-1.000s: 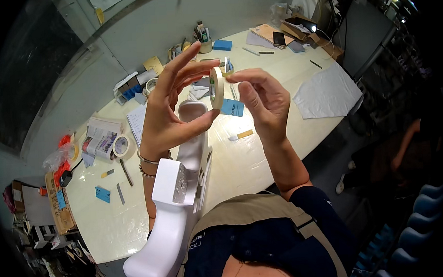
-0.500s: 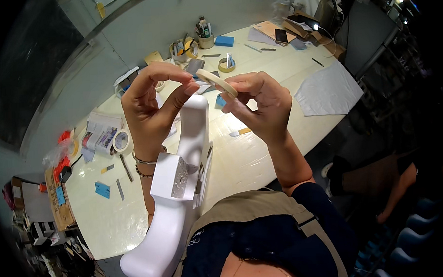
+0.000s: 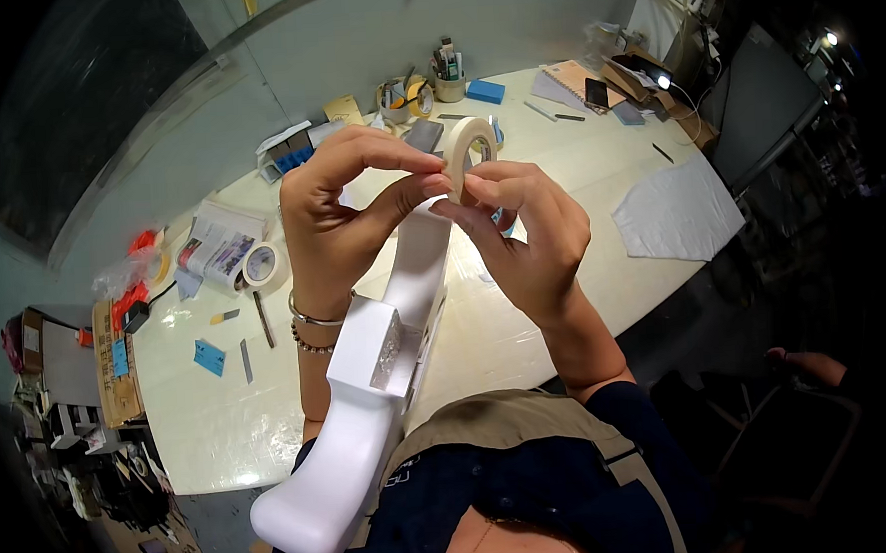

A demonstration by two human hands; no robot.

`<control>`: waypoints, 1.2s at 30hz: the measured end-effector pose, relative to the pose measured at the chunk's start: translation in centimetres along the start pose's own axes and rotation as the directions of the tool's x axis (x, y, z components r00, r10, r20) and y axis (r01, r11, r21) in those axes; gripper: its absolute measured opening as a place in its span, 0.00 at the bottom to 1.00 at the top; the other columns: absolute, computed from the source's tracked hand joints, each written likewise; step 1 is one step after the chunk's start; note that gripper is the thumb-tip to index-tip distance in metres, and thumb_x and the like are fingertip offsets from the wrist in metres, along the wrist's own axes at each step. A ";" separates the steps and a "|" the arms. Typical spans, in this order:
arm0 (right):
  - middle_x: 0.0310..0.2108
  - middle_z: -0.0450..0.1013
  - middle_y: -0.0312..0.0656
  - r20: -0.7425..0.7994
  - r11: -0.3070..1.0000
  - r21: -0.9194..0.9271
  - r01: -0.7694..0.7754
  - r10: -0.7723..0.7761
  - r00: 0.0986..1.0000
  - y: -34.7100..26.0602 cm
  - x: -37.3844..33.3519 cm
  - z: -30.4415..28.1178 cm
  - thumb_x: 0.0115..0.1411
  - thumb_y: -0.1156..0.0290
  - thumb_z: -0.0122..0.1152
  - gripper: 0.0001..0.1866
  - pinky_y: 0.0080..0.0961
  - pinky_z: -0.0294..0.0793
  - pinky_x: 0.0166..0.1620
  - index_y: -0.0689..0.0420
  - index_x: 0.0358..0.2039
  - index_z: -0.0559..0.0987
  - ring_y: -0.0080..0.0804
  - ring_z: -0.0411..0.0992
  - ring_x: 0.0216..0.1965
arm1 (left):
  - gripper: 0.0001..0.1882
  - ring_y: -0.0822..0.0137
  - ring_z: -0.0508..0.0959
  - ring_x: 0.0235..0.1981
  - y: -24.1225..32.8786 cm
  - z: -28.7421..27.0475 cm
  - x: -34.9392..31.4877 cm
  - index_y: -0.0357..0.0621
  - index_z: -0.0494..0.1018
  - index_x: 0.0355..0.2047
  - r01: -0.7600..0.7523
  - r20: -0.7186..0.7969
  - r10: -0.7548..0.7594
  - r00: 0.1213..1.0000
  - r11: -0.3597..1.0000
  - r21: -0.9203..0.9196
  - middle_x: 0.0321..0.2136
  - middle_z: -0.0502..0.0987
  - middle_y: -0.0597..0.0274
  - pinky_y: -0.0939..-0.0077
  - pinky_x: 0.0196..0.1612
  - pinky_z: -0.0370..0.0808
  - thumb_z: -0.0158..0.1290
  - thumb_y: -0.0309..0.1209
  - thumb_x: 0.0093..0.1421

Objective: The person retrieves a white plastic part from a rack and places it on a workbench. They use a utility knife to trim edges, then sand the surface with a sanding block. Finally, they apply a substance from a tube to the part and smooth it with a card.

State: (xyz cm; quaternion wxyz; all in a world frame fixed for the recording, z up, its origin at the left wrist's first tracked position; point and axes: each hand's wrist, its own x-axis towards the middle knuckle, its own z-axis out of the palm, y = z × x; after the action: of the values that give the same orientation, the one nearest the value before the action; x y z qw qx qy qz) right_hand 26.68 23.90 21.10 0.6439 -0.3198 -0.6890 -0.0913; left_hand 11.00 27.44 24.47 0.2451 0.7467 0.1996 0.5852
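Between my two hands, above the table, is a narrow roll of cream masking tape (image 3: 458,147), turned on edge so its round opening shows. My right hand (image 3: 539,233) grips its lower edge with thumb and fingers. Thumb and forefinger of my left hand (image 3: 328,217) pinch at the near left side of the roll; whether they hold a loose tape end is too small to tell. A long white curved moulded part (image 3: 318,473), with a boxy middle, leans from my torso up beneath my hands, beside my left forearm. Nothing grips it.
On the pale table (image 3: 211,429) at left lie another tape roll (image 3: 262,266), a newspaper (image 3: 223,238), a blue sanding sheet (image 3: 209,357) and thin tools. A pen pot (image 3: 449,76) and blue block (image 3: 485,92) stand behind. Grey cloth (image 3: 675,209) covers the right edge.
The tape roll has turned from nearly flat to upright on edge. My left fingertips, earlier just apart from it, now meet its side. The view has shifted slightly.
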 end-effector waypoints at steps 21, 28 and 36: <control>0.24 0.74 0.37 0.023 0.971 -0.176 0.164 -0.163 0.986 0.4 0.6 -0.5 0.35 0.74 0.73 0.15 0.24 0.66 0.27 0.57 0.24 0.75 0.30 0.69 0.24 | 0.07 0.67 0.72 0.29 0.4 -0.5 -0.2 0.36 0.71 0.26 0.067 0.175 -0.080 0.981 0.995 0.081 0.26 0.73 0.62 0.77 0.36 0.67 0.57 0.27 0.53; 0.21 0.72 0.31 0.009 0.976 -0.206 0.072 -0.072 0.997 1.0 0.3 -1.0 0.37 0.68 0.73 0.15 0.26 0.58 0.37 0.53 0.24 0.75 0.28 0.68 0.27 | 0.12 0.68 0.73 0.33 1.0 0.8 0.3 0.43 0.77 0.32 -0.047 0.017 0.045 0.999 0.992 0.117 0.30 0.71 0.63 0.76 0.34 0.70 0.63 0.28 0.45; 0.13 0.67 0.25 0.081 0.972 -0.230 -0.053 0.073 0.994 0.4 0.1 -2.1 0.45 0.65 0.69 0.11 0.23 0.55 0.35 0.52 0.26 0.77 0.22 0.61 0.22 | 0.10 0.71 0.71 0.31 0.5 0.6 0.1 0.45 0.80 0.24 -0.108 -0.009 0.112 0.994 0.972 0.208 0.29 0.68 0.65 0.78 0.34 0.69 0.66 0.24 0.38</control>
State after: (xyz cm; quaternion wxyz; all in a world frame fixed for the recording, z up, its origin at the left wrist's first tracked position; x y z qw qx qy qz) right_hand 28.58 23.09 21.38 0.5742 -0.4170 -0.6915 -0.1350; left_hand 11.61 26.96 24.72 0.1310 0.7720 0.2204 0.5816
